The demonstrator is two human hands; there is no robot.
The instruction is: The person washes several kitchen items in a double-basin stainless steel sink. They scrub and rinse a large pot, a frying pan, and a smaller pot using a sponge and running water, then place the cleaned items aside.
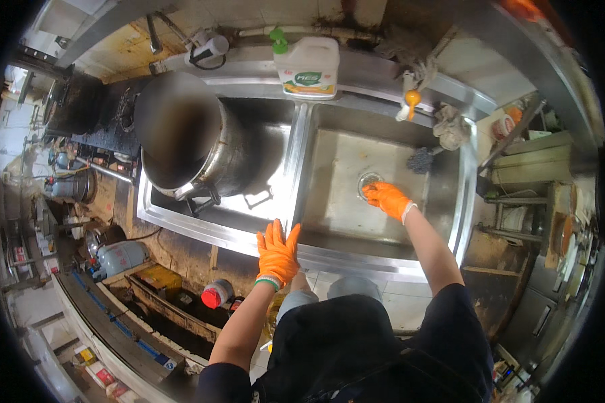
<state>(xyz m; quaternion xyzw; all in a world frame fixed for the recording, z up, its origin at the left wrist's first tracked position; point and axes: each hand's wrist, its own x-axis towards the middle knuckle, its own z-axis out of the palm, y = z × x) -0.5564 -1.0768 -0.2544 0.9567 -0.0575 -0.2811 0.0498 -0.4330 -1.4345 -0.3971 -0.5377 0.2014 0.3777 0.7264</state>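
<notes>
Both my hands wear orange rubber gloves. My left hand rests on the front rim of a stainless steel double sink, near the divider. Its fingers are spread and it holds nothing. Inside the right basin, my right hand reaches down to the round drain strainer, fingers bent at its edge. Whether they grip the strainer is hidden by the glove. A large metal stockpot stands in the left basin; part of it is blurred.
A white jug with a green cap stands on the back ledge. A dark scrubber lies in the right basin. Grey rags hang at the back right corner, beside an orange-handled tap. A blue-grey gas cylinder stands at lower left.
</notes>
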